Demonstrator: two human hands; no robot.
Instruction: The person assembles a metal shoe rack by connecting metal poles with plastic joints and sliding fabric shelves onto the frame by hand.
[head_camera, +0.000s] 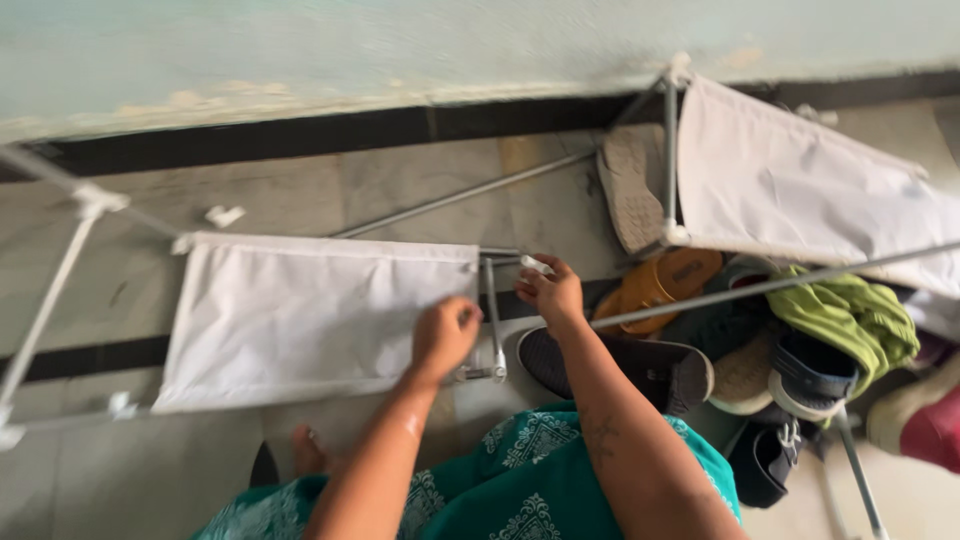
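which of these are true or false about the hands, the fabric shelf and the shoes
1. The left hand rests on the white fabric shelf. True.
2. The right hand holds a shoe. False: it pinches a small white connector at the metal rod.
3. The shoes are piled to the person's right. True.
4. A red cloth lies on the shoes. False: the cloth is green.
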